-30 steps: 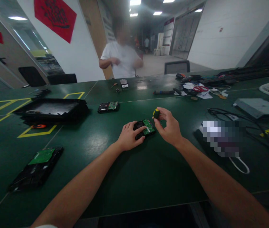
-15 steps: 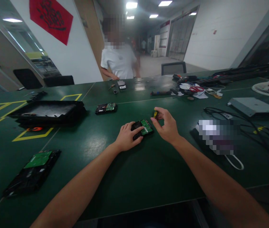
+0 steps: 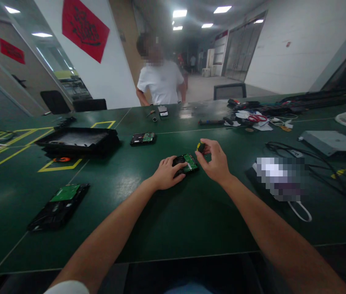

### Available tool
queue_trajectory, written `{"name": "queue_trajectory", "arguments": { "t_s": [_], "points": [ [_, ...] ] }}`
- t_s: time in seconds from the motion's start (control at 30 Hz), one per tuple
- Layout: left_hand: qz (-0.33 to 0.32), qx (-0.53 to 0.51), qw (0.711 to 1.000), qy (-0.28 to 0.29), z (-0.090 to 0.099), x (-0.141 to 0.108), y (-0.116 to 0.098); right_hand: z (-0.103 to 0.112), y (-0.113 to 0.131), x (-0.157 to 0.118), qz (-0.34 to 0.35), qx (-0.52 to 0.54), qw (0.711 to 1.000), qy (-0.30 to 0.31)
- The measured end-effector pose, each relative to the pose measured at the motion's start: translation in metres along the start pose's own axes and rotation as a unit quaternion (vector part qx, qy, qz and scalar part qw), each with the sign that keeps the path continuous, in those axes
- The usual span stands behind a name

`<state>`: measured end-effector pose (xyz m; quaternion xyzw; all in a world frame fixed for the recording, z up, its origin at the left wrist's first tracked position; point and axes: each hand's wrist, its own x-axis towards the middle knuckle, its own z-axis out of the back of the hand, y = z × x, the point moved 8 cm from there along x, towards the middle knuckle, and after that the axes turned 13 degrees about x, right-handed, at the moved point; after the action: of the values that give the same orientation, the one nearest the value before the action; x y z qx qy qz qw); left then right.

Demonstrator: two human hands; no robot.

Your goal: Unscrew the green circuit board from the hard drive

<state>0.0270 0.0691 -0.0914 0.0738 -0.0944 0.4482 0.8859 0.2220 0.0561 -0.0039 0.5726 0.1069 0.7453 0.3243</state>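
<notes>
A hard drive (image 3: 190,162) lies on the green table with its green circuit board facing up. My left hand (image 3: 169,172) is laid over its left side, gripping it with the fingers on top and the thumb at the near edge. Just right of the drive, my right hand (image 3: 214,159) pinches a short yellow-and-black screwdriver (image 3: 201,147) between thumb and fingers, close above the board. Its shaft is too thin or dark to make out. Another hard drive (image 3: 143,139) lies farther back, left of my hands.
At left are a black tray (image 3: 81,140) and a black casing with a green board (image 3: 59,206). On the right stand a grey metal box (image 3: 333,143), black cables (image 3: 315,161) and a blurred-out object (image 3: 278,179). Tools and papers lie at the back. A person (image 3: 162,81) stands across the table.
The view has shifted slightly, so the scene sits farther right. The screwdriver has turned a little in my right fingers. My left hand stays on the hard drive.
</notes>
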Motion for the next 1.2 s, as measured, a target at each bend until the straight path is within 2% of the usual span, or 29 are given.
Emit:
{"name": "queue_trajectory", "arguments": {
  "t_s": [0.2,0.4,0.63,0.87,1.07,1.2],
  "points": [
    [0.024,-0.004,1.0,0.013,0.0,0.001,-0.001,0.0,-0.006,-0.003,0.006,0.027,1.0,-0.014],
    [0.073,-0.005,0.997,-0.017,-0.005,0.002,-0.003,0.0,-0.007,-0.003,0.011,0.021,1.0,-0.007],
    [0.055,0.0,0.997,-0.06,-0.005,0.0,-0.001,-0.002,-0.011,-0.005,-0.006,0.035,0.999,0.0],
    [0.053,0.006,0.997,-0.063,-0.005,0.0,0.001,-0.002,-0.004,-0.005,0.014,0.01,1.0,-0.006],
    [0.06,-0.003,0.995,-0.075,-0.005,0.001,0.001,-0.001,-0.003,-0.005,0.006,0.027,0.999,-0.021],
    [0.062,-0.004,0.995,-0.074,-0.004,0.0,0.001,0.0,-0.001,-0.004,0.019,-0.004,1.0,-0.023]
  ]
}}
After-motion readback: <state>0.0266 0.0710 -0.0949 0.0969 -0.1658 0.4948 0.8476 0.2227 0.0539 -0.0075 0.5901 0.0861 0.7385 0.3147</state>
